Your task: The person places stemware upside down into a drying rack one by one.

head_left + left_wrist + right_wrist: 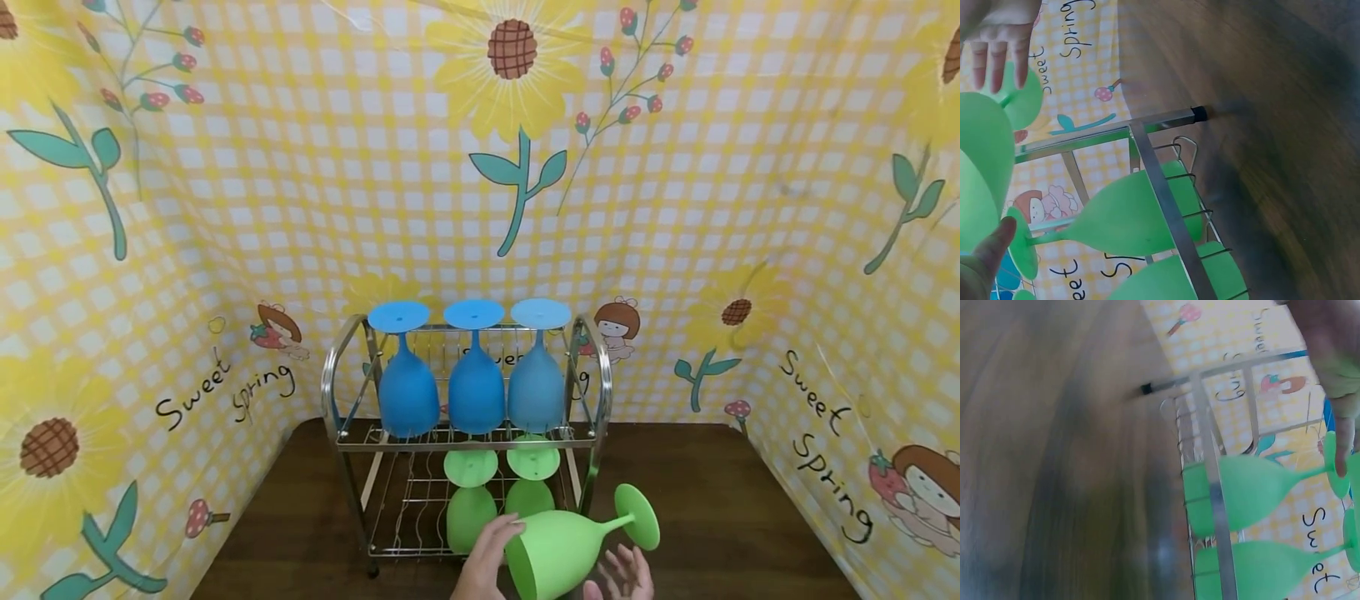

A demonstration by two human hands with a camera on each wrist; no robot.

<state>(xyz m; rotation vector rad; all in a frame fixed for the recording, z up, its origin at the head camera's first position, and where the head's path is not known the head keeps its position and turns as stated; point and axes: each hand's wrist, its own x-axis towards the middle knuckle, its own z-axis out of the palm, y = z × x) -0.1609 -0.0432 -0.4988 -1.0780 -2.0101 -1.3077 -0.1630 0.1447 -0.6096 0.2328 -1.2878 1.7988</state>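
A green goblet (558,554) lies tilted on its side in front of the rack, its mouth toward the lower left and its foot to the upper right. My left hand (487,562) holds it by the bowl near the rim, part of the grip being hidden. Beneath the stem, my right hand (628,575) has its fingers apart; in the left wrist view these fingers (1000,56) look straight beside the goblet's foot. Behind, two green goblets (471,517) (1254,494) stand upside down on the lower shelf of the metal rack (465,447).
Three blue goblets (476,392) stand upside down in a row on the upper shelf. The rack sits on a dark wooden table (690,483). A yellow checked cloth (337,167) with flower prints hangs behind and along both sides.
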